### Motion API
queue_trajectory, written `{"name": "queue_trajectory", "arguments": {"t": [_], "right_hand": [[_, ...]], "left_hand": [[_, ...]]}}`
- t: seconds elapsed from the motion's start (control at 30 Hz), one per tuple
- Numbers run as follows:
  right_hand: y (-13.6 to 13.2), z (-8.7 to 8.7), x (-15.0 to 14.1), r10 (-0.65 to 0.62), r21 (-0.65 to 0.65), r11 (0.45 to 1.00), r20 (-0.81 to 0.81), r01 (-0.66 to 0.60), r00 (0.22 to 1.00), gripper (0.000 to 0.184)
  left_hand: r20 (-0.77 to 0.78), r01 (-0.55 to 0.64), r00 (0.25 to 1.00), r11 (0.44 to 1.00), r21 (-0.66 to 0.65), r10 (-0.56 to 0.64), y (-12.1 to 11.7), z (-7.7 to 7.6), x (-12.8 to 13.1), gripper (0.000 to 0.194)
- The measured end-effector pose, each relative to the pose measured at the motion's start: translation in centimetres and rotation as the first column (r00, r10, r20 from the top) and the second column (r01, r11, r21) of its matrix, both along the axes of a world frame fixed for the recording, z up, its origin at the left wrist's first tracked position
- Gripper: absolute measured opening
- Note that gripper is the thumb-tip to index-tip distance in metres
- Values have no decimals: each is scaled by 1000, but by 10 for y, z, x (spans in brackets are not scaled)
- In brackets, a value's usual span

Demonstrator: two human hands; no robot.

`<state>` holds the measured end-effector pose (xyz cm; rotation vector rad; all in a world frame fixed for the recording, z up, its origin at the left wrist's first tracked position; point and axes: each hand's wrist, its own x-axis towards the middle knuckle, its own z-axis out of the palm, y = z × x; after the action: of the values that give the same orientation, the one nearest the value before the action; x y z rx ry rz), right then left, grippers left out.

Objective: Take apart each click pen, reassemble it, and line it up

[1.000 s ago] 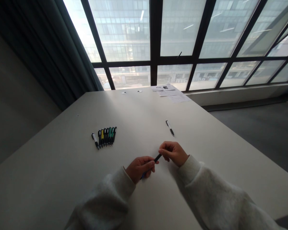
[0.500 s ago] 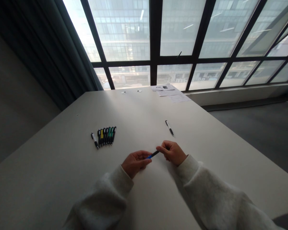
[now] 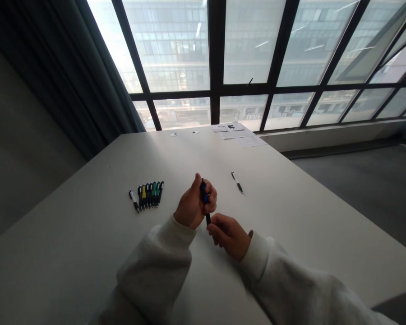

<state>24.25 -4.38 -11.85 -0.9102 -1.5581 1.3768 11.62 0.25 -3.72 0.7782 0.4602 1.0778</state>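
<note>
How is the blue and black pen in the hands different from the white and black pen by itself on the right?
The blue and black pen has blue on it; the white and black pen has white instead.
The blue and black pen is held by the left hand and right hand; the white and black pen lies on the table.
Both have black parts.

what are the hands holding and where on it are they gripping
A blue and black pen: the left hand grips its blue barrel, while the right hand pinches the black lower end.
</note>
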Motion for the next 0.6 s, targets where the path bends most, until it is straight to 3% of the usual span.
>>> {"name": "queue_trajectory", "arguments": {"t": [0.1,0.27,0.6], "right_hand": [[-2,1,2,-10,37,999,-6,10,1000,33],[1,3,8,-25,169,986,73,12,997,35],[1,3,4,-41,253,967,175,-5,984,34]], "left_hand": [[9,94,996,995,-30,-94,3,9,2,45],[32,7,999,996,-88,-5,7,7,-9,32],[44,-9,999,987,-161,16,9,5,-12,35]]}}
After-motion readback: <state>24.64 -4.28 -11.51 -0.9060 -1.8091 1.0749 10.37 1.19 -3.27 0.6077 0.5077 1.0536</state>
